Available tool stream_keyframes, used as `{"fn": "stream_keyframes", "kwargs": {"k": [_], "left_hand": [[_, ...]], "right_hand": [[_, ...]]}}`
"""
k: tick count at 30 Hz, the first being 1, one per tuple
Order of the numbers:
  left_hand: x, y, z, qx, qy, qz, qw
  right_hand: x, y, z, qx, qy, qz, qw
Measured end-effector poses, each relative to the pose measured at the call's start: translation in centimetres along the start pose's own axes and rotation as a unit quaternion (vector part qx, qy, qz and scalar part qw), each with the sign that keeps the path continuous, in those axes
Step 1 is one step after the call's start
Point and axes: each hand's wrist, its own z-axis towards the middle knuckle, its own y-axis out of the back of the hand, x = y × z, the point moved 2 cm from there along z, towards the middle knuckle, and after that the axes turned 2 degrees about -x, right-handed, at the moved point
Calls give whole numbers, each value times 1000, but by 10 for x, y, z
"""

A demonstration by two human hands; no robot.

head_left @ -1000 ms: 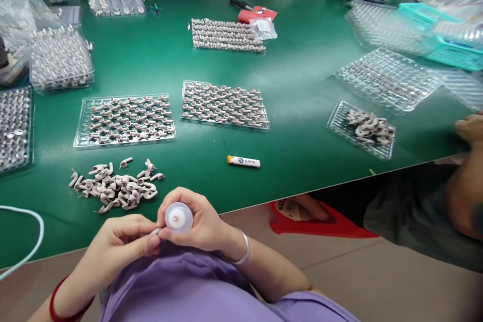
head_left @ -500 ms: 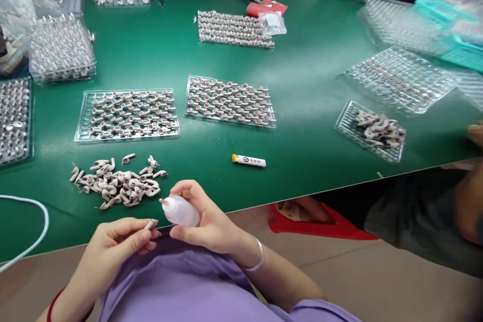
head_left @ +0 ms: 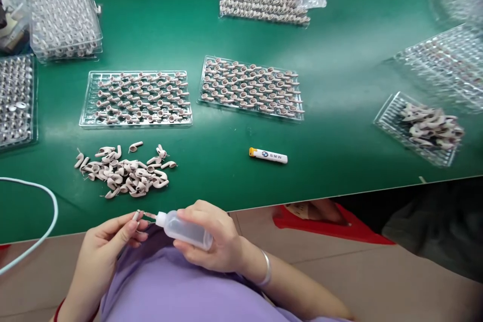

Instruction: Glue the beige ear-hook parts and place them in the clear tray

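Note:
Pinched in the fingertips of my left hand (head_left: 109, 244) is a small pale earbud shell (head_left: 136, 215), partly covered by the fingers. My right hand (head_left: 215, 236) grips a translucent squeeze bottle (head_left: 186, 230), tilted onto its side with its thin nozzle (head_left: 150, 215) pointing left. The nozzle tip is at the shell; whether they touch I cannot tell. Just beyond my hands lies a loose heap of earbud shells (head_left: 128, 173) on the green table (head_left: 211, 171).
Behind the heap are two clear trays of shells, a left tray (head_left: 85, 119) and a right tray (head_left: 204, 100). A white lighter (head_left: 268, 155) lies right of the heap. A white cable (head_left: 49, 196) curves at left. More shells (head_left: 432, 126) pile on a tray at right.
The bottle has turned flatter, and its nozzle has come up to the shell in my left hand. The camera view has shifted downward and closer.

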Motion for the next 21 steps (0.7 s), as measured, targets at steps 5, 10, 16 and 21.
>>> {"fn": "stream_keyframes", "kwargs": {"k": [5, 10, 16, 21], "left_hand": [[-1, 0, 0, -5, -2, -11, 1000], [-1, -2, -1, -10, -1, -6, 1000], [-1, -3, 1, -16, 11, -22, 1000], [-1, -1, -3, -7, -30, 46, 998]], "right_hand": [[0, 0, 0, 11, 1, -10, 1000], [0, 1, 0, 14, 4, -8, 1000], [-1, 0, 0, 12, 2, -7, 1000], [0, 1, 1, -3, 1, 9, 1000]]}}
